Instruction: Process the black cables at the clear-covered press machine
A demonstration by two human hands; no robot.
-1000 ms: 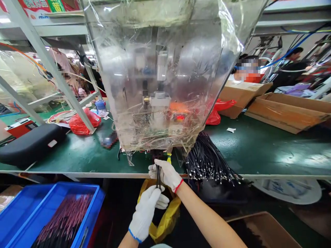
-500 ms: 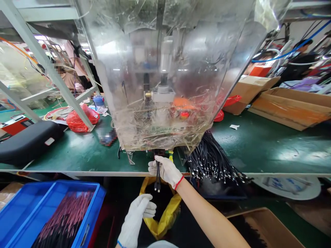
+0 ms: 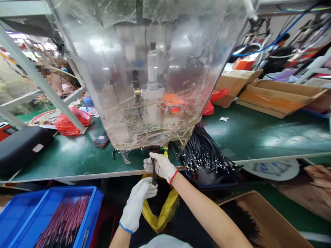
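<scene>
Both my hands wear white knit gloves. My right hand [image 3: 161, 164], with a red cuff, pinches black cables [image 3: 154, 170] just under the lower edge of the machine's clear plastic guard [image 3: 150, 132]. Below it, my left hand [image 3: 139, 199], blue-cuffed, is closed on the lower connector ends of the same cables. The upper cable ends go in under the guard, where I cannot make them out. Just right of the guard, a heap of black cables [image 3: 207, 151] with metal plugs hangs over the table edge. A yellow bag [image 3: 169, 206] hangs open below my hands.
At lower left, a divided blue bin [image 3: 97, 199] holds pink and black wires. Cardboard boxes [image 3: 271, 100] stand on the green table [image 3: 77, 158] at right, and another box [image 3: 266, 206] sits low right. Far left are a black case [image 3: 23, 148] and red plastic bag [image 3: 69, 122].
My left hand has risen from below and closed on the hanging cable ends. My right hand keeps its hold under the guard. The whole view has shifted and tilted slightly.
</scene>
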